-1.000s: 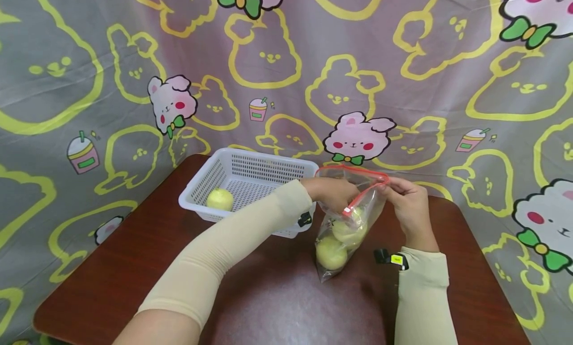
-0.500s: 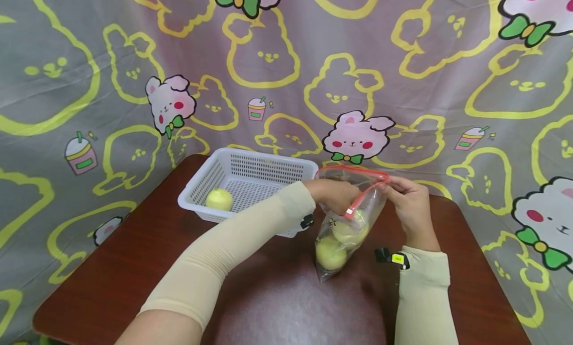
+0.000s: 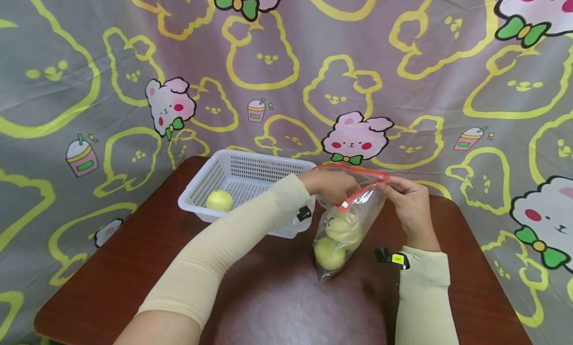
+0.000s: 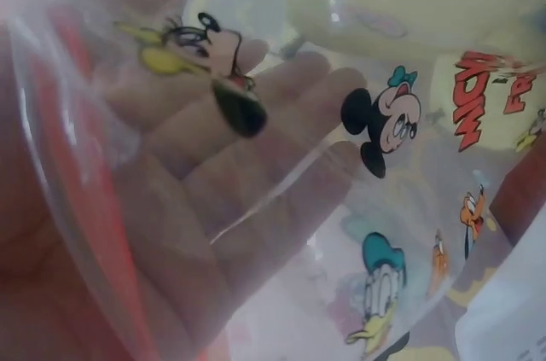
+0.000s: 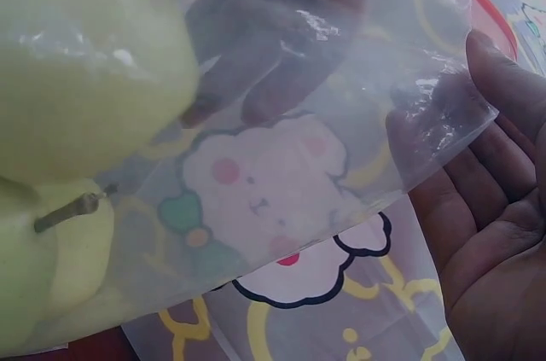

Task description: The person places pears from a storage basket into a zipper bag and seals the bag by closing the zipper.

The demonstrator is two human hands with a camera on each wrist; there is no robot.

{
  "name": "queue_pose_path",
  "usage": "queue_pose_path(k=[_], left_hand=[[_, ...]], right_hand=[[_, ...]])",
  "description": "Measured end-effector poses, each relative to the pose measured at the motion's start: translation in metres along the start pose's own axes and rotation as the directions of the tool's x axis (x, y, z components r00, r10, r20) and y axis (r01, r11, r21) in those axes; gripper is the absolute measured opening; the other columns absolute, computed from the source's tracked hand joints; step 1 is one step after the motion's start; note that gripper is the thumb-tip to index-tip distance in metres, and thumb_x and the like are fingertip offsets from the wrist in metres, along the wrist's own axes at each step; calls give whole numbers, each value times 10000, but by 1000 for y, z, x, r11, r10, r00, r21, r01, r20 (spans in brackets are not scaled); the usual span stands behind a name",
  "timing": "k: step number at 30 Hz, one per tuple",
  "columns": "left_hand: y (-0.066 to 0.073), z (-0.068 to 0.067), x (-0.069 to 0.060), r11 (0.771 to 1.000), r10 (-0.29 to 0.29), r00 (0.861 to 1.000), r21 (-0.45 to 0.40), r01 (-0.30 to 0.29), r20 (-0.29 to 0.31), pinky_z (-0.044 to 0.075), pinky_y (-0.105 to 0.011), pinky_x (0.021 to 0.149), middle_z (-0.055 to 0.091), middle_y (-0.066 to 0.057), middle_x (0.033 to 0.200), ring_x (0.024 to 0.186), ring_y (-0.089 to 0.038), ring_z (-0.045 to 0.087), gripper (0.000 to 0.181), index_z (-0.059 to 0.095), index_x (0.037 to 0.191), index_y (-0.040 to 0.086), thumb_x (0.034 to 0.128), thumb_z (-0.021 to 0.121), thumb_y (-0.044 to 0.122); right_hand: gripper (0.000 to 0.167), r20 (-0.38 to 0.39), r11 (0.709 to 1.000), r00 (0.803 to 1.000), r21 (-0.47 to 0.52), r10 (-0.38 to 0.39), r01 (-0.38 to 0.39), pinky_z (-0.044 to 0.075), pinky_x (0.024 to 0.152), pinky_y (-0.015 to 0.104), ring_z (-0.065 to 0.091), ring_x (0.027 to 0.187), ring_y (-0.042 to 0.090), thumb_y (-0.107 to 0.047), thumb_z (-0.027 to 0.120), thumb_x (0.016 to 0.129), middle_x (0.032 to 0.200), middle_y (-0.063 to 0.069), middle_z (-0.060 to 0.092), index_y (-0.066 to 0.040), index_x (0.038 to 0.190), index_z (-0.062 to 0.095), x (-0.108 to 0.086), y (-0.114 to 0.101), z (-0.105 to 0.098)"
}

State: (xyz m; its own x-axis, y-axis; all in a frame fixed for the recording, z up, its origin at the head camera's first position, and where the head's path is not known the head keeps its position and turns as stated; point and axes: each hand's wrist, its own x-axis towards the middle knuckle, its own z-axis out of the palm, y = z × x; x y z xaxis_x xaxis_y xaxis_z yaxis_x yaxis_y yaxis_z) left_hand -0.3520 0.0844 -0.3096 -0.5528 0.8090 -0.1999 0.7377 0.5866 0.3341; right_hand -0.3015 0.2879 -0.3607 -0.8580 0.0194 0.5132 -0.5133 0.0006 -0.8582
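A clear zip bag (image 3: pixel 369 206) with a red zip edge hangs tilted over the table, holding several round yellow-green fruits (image 3: pixel 330 254) that look like apples or pears. My left hand (image 3: pixel 333 184) reaches through the bag's mouth above the fruits. In the left wrist view its fingers (image 4: pixel 281 173) lie stretched out behind the printed plastic, with no fruit in them. My right hand (image 3: pixel 409 206) pinches the bag's rim at the right corner between thumb and fingers. In the right wrist view, a stemmed fruit (image 5: pixel 81 241) presses near the plastic.
A white perforated basket (image 3: pixel 190 202) stands on the brown table (image 3: pixel 286 295) to the left of the bag. One more fruit (image 3: pixel 219 200) lies inside it, at the left. A cartoon-printed curtain (image 3: pixel 277 46) surrounds the table's back and sides.
My left hand has drawn slightly up and left within the bag's mouth. The upper fruits have shifted a little leftward in the bag. My right hand has kept its place.
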Motion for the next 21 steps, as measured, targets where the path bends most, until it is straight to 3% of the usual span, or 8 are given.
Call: queue_pose_path(k=[6,12,17,21], left_hand=[[-3,3,-1,999,-42,999,-1,42,3,476,-273,536,647,51,960,695,-133,603,224,659,1146,195,931,627,138],[-6,5,0,993,-2,1000,119,4,-14,497,-261,606,652,16,861,771,-136,605,96,674,939,141,914,621,65],[-2,2,-3,995,41,999,89,-40,-7,494,-273,608,638,2,837,739,-148,597,40,651,917,138,910,680,164],[0,2,-5,997,75,997,30,-74,-29,479,-253,706,626,-2,928,823,-140,577,139,647,1002,124,892,650,39]], right_hand=[[236,-17,1000,1000,20,8,-7,522,673,214,655,780,133,39,744,822,865,17,738,128,1034,692,0,-1,1],[203,-30,999,1000,47,6,-5,519,655,212,648,743,117,75,733,817,843,19,735,138,1006,695,0,-2,3],[231,-20,1000,1000,28,2,-1,527,717,209,668,804,119,60,740,818,877,8,737,131,1032,693,1,-2,3],[256,-17,1000,1000,15,1,-1,528,736,208,674,826,124,47,746,818,889,2,738,140,1048,682,0,-1,2]])
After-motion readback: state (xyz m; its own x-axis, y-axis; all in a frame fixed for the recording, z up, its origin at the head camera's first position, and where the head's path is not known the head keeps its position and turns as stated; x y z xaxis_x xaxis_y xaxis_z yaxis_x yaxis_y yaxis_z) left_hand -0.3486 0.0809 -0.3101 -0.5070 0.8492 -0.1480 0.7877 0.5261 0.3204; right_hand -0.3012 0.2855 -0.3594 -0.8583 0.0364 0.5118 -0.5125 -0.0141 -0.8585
